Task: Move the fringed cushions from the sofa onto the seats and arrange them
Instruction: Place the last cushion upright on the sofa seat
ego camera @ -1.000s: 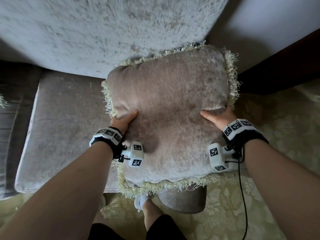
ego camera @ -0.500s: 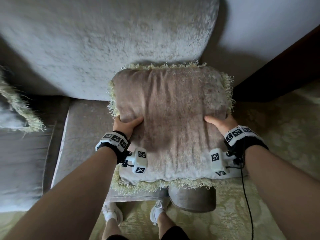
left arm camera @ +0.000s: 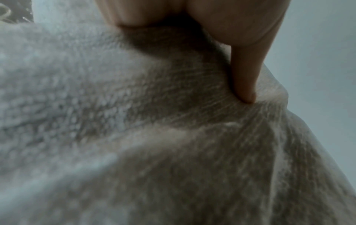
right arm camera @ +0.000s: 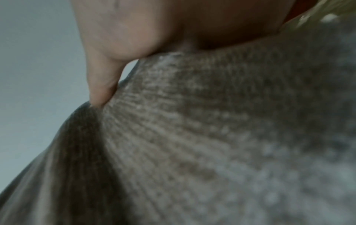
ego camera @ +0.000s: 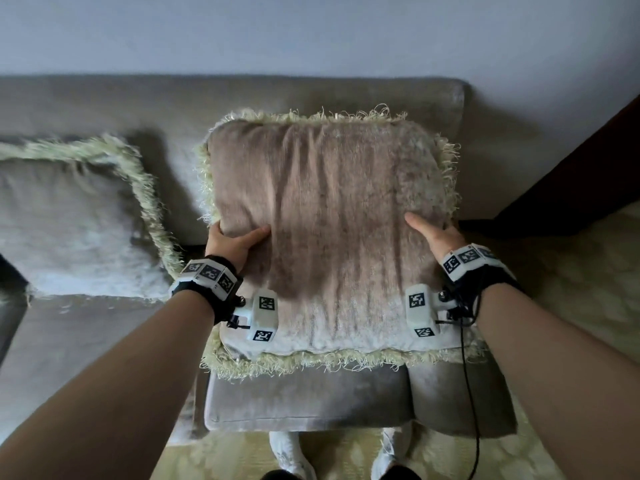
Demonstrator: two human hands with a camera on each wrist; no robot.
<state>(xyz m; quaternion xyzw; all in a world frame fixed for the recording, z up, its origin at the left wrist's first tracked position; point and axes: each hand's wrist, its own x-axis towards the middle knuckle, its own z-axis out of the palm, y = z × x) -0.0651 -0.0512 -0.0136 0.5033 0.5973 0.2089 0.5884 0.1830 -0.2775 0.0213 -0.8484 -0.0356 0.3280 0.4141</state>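
Note:
A beige fringed cushion (ego camera: 329,230) with a pale green fringe is held up over the right end of the sofa seat (ego camera: 304,400), its top edge near the backrest (ego camera: 242,98). My left hand (ego camera: 230,242) grips its left edge, thumb pressed into the front face and fingers hidden behind. My right hand (ego camera: 433,235) grips the right edge the same way. Both wrist views show a thumb dug into the cushion fabric (left arm camera: 173,121) (right arm camera: 212,137). A second fringed cushion (ego camera: 76,216) leans against the backrest on the left seat.
A dark wooden piece of furniture (ego camera: 588,174) stands at the right of the sofa. A patterned pale green carpet (ego camera: 571,289) covers the floor. My feet in white shoes (ego camera: 294,455) are right at the sofa's front edge. A pale wall (ego camera: 311,32) rises behind.
The cushion has moved up and back toward the backrest while both hands keep their grip. The view has tilted up, so the second cushion and the wall now show.

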